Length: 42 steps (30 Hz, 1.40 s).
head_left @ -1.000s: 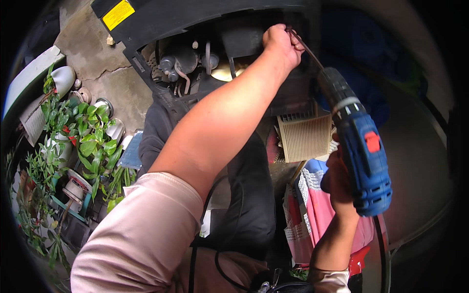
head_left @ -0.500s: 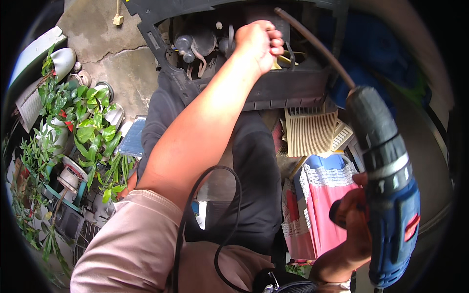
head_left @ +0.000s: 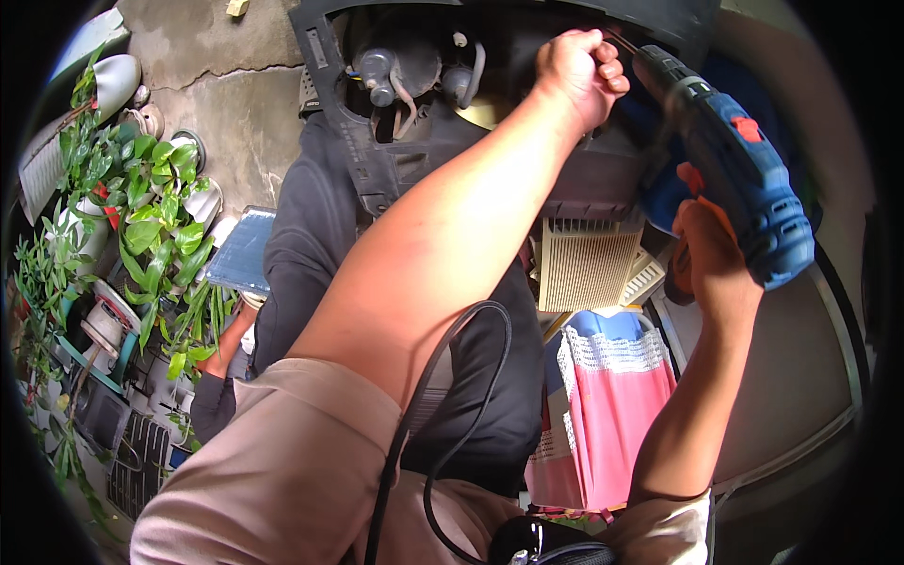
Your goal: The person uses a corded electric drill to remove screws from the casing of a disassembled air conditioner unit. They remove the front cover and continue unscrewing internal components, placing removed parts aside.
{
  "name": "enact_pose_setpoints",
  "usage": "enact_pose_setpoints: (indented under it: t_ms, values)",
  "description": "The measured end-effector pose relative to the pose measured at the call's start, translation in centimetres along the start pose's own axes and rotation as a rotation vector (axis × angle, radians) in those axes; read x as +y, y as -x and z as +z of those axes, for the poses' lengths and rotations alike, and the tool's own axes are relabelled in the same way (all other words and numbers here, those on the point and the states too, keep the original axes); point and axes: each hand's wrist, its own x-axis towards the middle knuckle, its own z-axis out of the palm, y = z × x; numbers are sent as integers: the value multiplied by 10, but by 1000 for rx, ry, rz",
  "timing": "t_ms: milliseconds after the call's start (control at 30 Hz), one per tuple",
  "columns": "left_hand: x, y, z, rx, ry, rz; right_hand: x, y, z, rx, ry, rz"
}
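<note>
My right hand point(head_left: 702, 247) grips a blue and black power drill point(head_left: 739, 155) by its handle. The drill slants up and left, and its long, thin bit point(head_left: 621, 41) ends close beside my left hand point(head_left: 584, 80). That hand is closed, fingers curled at the right part of a black plastic housing point(head_left: 584, 193); whatever it may hold is hidden. Inside the open housing sit a grey motor-like part point(head_left: 379, 73) with a pale hose point(head_left: 405, 111) and a second round part point(head_left: 460, 83).
A black cable point(head_left: 504, 353) loops before my lap. Potted plants point(head_left: 141, 226) crowd the left, near a dark blue panel point(head_left: 243, 252) and another person's arm point(head_left: 229, 341). A beige slatted grille point(head_left: 586, 266) and pink-and-blue cloth point(head_left: 617, 414) stand right of my legs.
The drill has swung upward and left, bringing its bit from well apart to beside my left hand. My left hand has shifted right along the housing. The view has moved slightly.
</note>
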Motion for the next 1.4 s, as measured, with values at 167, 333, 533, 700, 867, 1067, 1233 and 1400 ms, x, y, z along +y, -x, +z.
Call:
enact_pose_setpoints:
  t_ms: [167,333,533,700,867,1067,1233,1400]
  values:
    - [-2,-2,4,42,-73,55,-8,-23,17,36,58,149]
    - [0,-3,4,44,-73,37,-11,-29,23,42,56,128]
    - [-2,-8,0,28,-4,26,4,-32,24,34,177,-52]
    - [1,-10,-2,-4,1,2,3,-27,20,-15,226,79]
    - [4,-7,-1,13,-19,-19,-2,-24,23,-10,239,69]
    - [5,3,7,-7,-78,-23,0,-25,26,18,257,-206]
    - [6,6,10,47,-69,16,-5,-24,26,25,107,15]
    - [7,3,7,35,-87,2,-14,-27,28,33,121,51]
